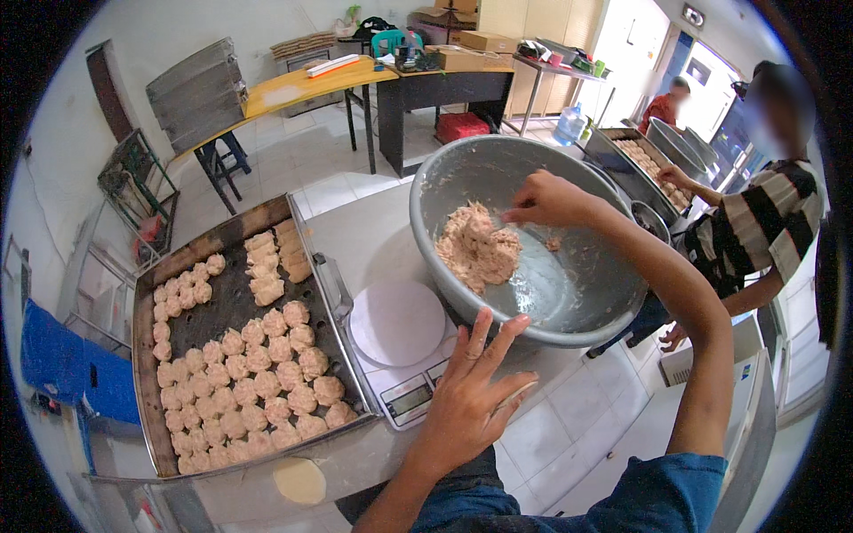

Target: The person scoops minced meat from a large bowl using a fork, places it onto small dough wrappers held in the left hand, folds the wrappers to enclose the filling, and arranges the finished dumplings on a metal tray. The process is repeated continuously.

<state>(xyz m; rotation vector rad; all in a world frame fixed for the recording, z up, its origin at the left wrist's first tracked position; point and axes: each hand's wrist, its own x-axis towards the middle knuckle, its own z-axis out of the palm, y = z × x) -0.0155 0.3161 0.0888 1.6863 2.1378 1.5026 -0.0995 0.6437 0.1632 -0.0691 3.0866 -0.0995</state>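
My right hand is inside a large grey basin, its fingers closed over a heap of pale pink minced meat filling. Whatever those fingers grip is too hidden to name. My left hand is by the basin's near rim, fingers stretched apart, back of the hand toward me. A thin pale edge shows beside its thumb; I cannot make it out. Left of this hand stands a kitchen scale with a round white plate. A round pale wrapper lies at the table's near edge.
A metal tray of meat dumplings in rows is left of the scale. At right stands a person in a striped shirt, a hand over another dumpling tray. Someone in red is farther back. A yellow table stands behind.
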